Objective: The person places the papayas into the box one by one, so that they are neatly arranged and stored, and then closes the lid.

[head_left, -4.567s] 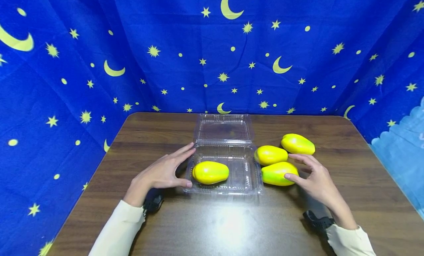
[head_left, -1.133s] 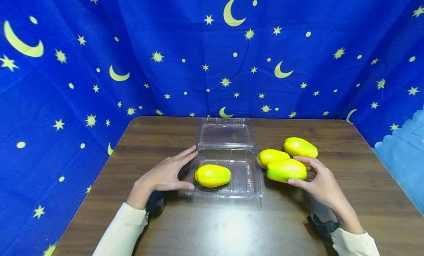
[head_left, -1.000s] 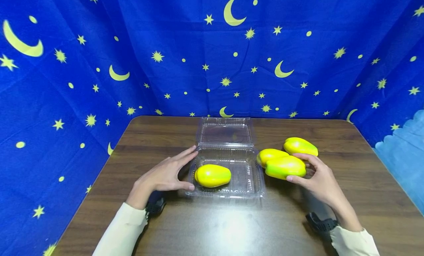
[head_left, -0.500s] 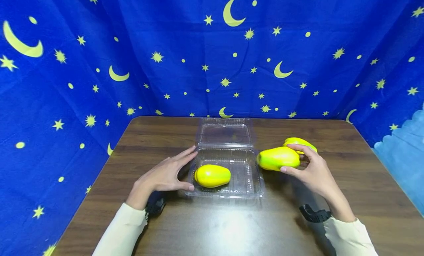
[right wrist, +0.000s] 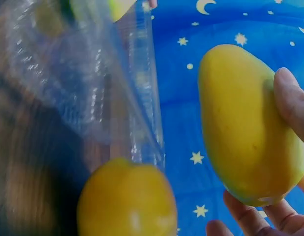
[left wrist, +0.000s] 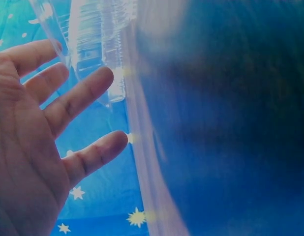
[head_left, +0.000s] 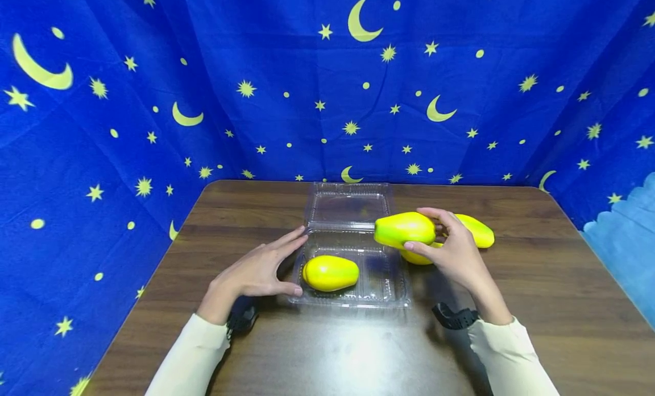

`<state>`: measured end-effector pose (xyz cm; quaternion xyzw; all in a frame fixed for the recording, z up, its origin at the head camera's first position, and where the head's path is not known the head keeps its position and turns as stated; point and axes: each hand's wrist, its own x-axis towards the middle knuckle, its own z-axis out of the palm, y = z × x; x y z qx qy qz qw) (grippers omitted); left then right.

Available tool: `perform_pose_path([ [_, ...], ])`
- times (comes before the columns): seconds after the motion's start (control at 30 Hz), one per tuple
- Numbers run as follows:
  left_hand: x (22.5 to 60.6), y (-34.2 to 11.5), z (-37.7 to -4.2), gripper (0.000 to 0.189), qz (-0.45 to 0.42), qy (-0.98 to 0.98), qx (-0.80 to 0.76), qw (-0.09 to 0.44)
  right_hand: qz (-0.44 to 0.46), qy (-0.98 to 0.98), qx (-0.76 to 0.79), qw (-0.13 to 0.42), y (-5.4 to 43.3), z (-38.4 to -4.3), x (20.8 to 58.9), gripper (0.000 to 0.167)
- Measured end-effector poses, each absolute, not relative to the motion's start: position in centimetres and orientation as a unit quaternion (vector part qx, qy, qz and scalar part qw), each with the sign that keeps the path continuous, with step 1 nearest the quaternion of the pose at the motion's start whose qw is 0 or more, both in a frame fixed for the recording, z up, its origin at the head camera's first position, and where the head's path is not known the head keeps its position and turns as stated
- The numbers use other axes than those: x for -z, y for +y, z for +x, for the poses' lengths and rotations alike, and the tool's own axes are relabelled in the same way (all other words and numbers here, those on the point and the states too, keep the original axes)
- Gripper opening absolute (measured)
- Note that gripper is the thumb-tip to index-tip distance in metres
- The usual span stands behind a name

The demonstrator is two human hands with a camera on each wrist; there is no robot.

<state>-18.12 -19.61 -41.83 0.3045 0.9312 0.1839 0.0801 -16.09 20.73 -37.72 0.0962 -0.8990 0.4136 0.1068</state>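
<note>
At the bottom of the head view, the bare tabletop (head_left: pixel 286 356) is crossed by two pale sleeves, the left one (head_left: pixel 189 356) and the right one (head_left: pixel 512 356).

Left of centre, the left hand (head_left: pixel 253 271) is held with its fingers spread and fairly straight, along the left edge of a clear plastic box (head_left: pixel 378 276). By it the box seems to be steadied; how firmly it is pressed cannot be told, but nothing is gripped. In the lower middle of the frame, one yellow fruit (head_left: pixel 330 273) is set lengthwise in the left part of the box, near its front edge.

Right of centre, a second fruit (head_left: pixel 404 229) is gripped by the right hand (head_left: pixel 452 245), the thumb set on one side and the fingers on the other. It is held up over the box's far right corner. Below it, a third fruit (head_left: pixel 415 258) is partly hidden on the table, just beside the box; farther right, a fourth (head_left: pixel 479 232) is partly covered by the hand.

The step in hand is judged to be the transfer of the second fruit into the box. For the next move, a shift to the left and a gentle lowering into the vacant part seem called for, with the rim cleared and the first fruit not knocked.

Beyond, the lid (head_left: pixel 350 207) is laid back flat, and the upper frame is filled by a blue cloth (head_left: pixel 307 60) patterned with moons and stars.
</note>
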Motion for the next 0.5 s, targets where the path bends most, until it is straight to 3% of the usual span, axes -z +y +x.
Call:
perform_pose_path([
  [0.5, 41.6, -19.8, -17.9, 0.107, 0.31, 0.93, -0.182, 0.074, 0.083, -0.882, -0.458, 0.078, 18.3, -16.6, 37.6, 0.073],
])
